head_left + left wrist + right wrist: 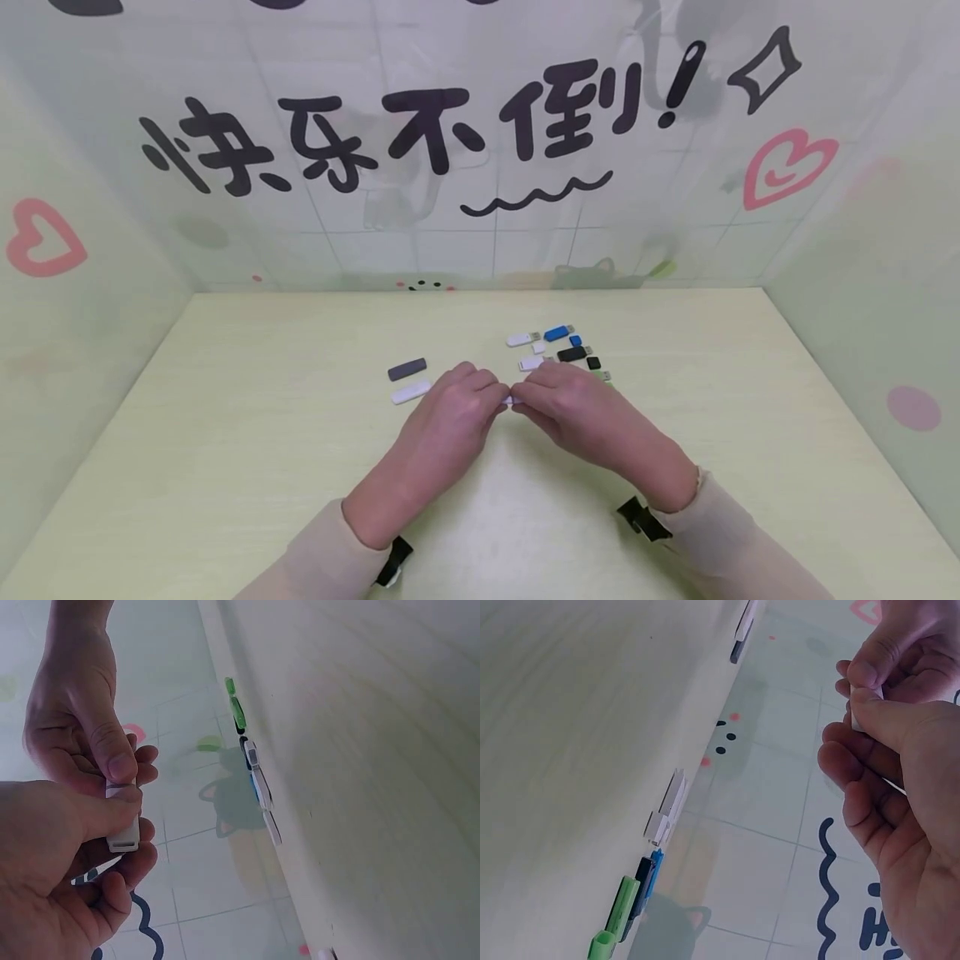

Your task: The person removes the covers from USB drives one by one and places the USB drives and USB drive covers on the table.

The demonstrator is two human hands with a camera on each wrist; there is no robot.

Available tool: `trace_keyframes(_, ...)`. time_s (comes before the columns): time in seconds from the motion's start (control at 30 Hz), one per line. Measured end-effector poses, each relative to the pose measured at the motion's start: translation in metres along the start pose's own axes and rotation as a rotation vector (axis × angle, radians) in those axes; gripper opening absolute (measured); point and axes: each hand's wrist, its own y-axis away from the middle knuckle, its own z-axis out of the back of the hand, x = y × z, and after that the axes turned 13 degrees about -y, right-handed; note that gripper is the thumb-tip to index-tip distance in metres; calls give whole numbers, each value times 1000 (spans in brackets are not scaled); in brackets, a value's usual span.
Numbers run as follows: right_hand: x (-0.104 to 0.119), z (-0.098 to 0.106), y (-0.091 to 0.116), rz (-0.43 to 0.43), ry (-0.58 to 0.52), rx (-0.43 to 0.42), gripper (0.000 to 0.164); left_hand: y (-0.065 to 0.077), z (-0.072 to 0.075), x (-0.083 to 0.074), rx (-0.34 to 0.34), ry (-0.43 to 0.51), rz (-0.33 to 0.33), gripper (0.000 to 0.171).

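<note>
Held up over the table between both hands is a white USB stick (pixel 124 844). My left hand (pixel 453 417) pinches one end of it between thumb and fingers. My right hand (pixel 581 408) pinches the other end, the thumbs of both hands almost meeting. A thin seam shows across the stick between the thumbs in the left wrist view; the fingers hide most of the rest. Just beyond my right hand lie uncapped sticks: a white one (pixel 519 340), another white one (pixel 531 363), a blue one (pixel 557 334) and a black one (pixel 572 354).
Small loose caps lie by the uncapped sticks: white (pixel 538 348), blue (pixel 575 341) and black (pixel 594 363). A green stick (pixel 622 907) is partly hidden in the head view. Left of the hands lie a grey stick (pixel 407 369) and a white stick (pixel 411 392). Printed walls enclose the table (pixel 262 433).
</note>
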Motion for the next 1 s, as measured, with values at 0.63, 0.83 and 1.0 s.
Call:
trace_keyframes(0.63, -1, 3, 1, 32, -47, -16, 11, 0, 1, 2, -8, 22, -23, 8)
trace_keyframes(0.83, -1, 4, 1, 33, -48, -15, 10, 0, 2, 1, 7, 21, -23, 8)
trace_keyframes(1.0, 0, 4, 1, 30, -48, -9, 10, 1, 3, 1, 15, 12, -26, 7)
